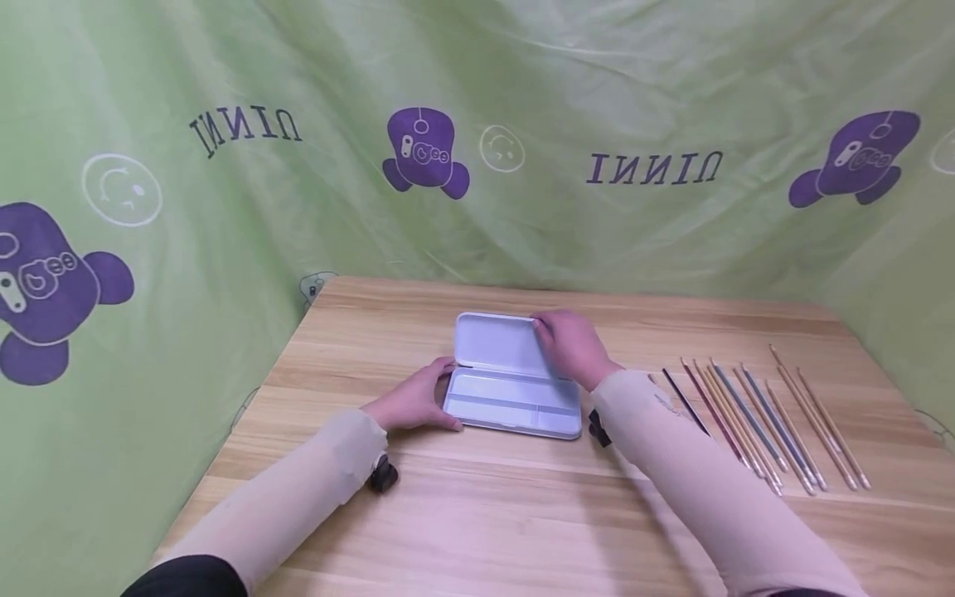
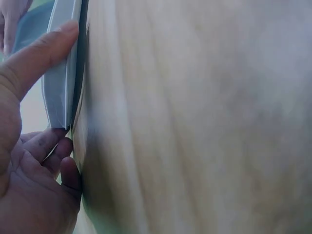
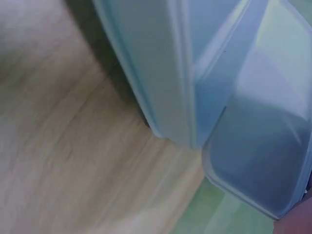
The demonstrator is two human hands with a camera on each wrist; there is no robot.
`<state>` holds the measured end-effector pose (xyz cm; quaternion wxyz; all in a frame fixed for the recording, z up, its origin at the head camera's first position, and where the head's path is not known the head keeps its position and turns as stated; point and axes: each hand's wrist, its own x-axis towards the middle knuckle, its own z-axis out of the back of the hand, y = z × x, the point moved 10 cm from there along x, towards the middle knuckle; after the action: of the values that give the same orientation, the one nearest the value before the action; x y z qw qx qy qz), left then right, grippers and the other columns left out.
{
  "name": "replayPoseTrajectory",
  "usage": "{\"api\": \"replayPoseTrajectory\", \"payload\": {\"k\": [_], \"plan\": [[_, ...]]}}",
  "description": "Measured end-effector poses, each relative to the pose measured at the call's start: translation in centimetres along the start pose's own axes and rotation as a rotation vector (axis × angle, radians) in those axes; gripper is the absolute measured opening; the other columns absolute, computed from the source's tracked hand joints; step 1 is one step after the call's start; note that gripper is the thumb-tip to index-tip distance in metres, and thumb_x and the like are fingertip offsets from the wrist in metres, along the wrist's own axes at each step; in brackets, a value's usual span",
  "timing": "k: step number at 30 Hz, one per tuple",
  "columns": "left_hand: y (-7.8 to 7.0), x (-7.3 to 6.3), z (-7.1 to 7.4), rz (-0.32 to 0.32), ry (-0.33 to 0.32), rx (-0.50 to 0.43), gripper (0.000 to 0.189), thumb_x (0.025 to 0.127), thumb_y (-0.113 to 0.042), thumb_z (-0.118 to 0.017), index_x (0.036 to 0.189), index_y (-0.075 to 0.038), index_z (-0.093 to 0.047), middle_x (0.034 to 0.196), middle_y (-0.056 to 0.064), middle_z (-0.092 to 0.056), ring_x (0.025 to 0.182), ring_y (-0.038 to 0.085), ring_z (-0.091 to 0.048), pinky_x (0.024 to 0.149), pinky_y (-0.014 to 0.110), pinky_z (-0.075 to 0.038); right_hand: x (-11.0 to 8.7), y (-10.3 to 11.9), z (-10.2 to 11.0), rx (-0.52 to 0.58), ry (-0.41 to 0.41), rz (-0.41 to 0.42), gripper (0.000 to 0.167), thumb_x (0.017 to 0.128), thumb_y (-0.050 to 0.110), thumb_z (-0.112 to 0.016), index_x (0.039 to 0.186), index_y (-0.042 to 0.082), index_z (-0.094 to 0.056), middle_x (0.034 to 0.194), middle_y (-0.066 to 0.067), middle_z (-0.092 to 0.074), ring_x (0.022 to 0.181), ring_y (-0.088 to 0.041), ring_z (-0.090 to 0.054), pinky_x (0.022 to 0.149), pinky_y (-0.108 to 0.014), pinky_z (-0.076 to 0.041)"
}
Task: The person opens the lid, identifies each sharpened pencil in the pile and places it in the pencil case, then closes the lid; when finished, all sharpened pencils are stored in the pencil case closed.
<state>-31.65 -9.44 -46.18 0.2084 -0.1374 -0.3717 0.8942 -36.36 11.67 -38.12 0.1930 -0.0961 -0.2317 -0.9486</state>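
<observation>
Pencil case [image 1: 488,411]: pale blue, smooth, flat oblong with rounded corners, standing open mid-table; plastic or metal, cannot tell. One long channel behind; the front row split by a thin partition, short bay at four o'clock.
Lid [image 1: 494,342]: shallow, raised-rimmed, hinged at the case's twelve o'clock, tilted back.
Left hand [image 1: 416,401]: at nine o'clock, thumb and fingers apart, clamped round the case's end; thumb on the near rim, fingertips at the rear corner.
Right hand [image 1: 573,344]: at two o'clock, thumb inside the lid, pinching its edge; other fingers' spacing cannot be told.
Pencils [image 1: 748,414]: slender, loosely fanned at three to four o'clock, well apart from the case.
Tabletop [image 1: 492,531]: grained wood; wide surface toward six o'clock between the forearms, narrower strip at twelve before the creased green curtain [image 1: 522,249].
</observation>
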Motion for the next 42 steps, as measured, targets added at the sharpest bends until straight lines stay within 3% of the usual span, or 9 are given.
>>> {"api": "replayPoseTrajectory", "payload": {"k": [5,9,12,15,18,24,32,42], "plan": [[-0.2,0.2,-0.5,-0.027,0.000,0.028,0.103,0.069,-0.021,-0.098,0.151,0.003,-0.041,0.147,0.021,-0.052,0.137,0.034,-0.047,0.119,0.046,-0.031,0.5,-1.0,-0.6,0.001,-0.014,-0.026,0.035,0.109,0.019,-0.050,0.128,-0.003,-0.069,0.125,-0.023,-0.070,0.122,-0.043,-0.061,0.109,-0.054,-0.041],[-0.7,0.2,-0.8,-0.096,0.018,0.082,0.099,0.072,-0.021,-0.095,0.151,0.003,-0.042,0.145,0.019,-0.054,0.136,0.033,-0.048,0.118,0.047,-0.032,0.5,-1.1,-0.8,-0.005,-0.006,-0.033,0.036,0.109,0.019,-0.049,0.130,-0.002,-0.069,0.127,-0.022,-0.069,0.126,-0.044,-0.058,0.111,-0.056,-0.038],[-1.3,-0.1,-1.1,-0.134,0.043,0.165,0.095,0.082,-0.032,-0.088,0.155,0.001,-0.038,0.151,0.019,-0.050,0.139,0.036,-0.045,0.117,0.055,-0.031,0.5,-1.1,-0.9,-0.002,-0.003,-0.030,0.037,0.109,0.020,-0.047,0.130,-0.002,-0.068,0.129,-0.021,-0.068,0.130,-0.045,-0.055,0.113,-0.057,-0.036],[-1.6,-0.6,-1.4,-0.084,0.074,0.258,0.083,0.100,-0.042,-0.066,0.161,0.001,-0.028,0.160,0.020,-0.039,0.147,0.040,-0.035,0.116,0.065,-0.026,0.3,-1.1,-1.0,0.004,0.010,-0.029,0.040,0.109,0.022,-0.045,0.133,-0.002,-0.066,0.134,-0.021,-0.065,0.135,-0.045,-0.049,0.116,-0.058,-0.032],[-1.5,-1.0,-1.7,-0.013,0.089,0.348,0.076,0.109,-0.043,-0.047,0.162,0.003,-0.020,0.165,0.022,-0.028,0.151,0.042,-0.027,0.115,0.070,-0.022,0.2,-1.2,-1.1,0.007,0.027,-0.034,0.044,0.109,0.024,-0.043,0.137,-0.003,-0.063,0.140,-0.021,-0.062,0.140,-0.046,-0.045,0.118,-0.057,-0.028],[-2.0,-1.2,-1.8,0.020,0.065,0.470,0.088,0.104,-0.053,-0.055,0.162,0.003,-0.019,0.166,0.021,-0.029,0.151,0.038,-0.029,0.115,0.067,-0.025,0.3,-1.1,-1.1,-0.016,0.033,-0.001,0.050,0.109,0.027,-0.039,0.143,-0.005,-0.056,0.147,-0.026,-0.054,0.145,-0.046,-0.037,0.121,-0.056,-0.021],[-2.1,-1.8,-1.7,0.086,0.048,0.588,0.097,0.102,-0.063,-0.049,0.162,0.006,-0.016,0.168,0.022,-0.019,0.156,0.035,-0.017,0.120,0.063,-0.017,-0.3,-0.3,0.1,0.005,0.028,0.046,0.055,0.109,0.032,-0.038,0.150,-0.003,-0.049,0.157,-0.028,-0.040,0.151,-0.047,-0.022,0.121,-0.062,-0.012],[-1.4,-1.8,-2.1,0.117,0.077,0.604,0.098,0.103,-0.066,-0.043,0.163,0.003,-0.010,0.170,0.021,-0.012,0.157,0.034,-0.007,0.121,0.064,-0.005,-3.2,-1.8,3.0,0.063,0.031,0.026,0.055,0.110,0.027,-0.034,0.152,-0.009,-0.042,0.158,-0.034,-0.033,0.151,-0.052,-0.017,0.122,-0.061,-0.010]]}}
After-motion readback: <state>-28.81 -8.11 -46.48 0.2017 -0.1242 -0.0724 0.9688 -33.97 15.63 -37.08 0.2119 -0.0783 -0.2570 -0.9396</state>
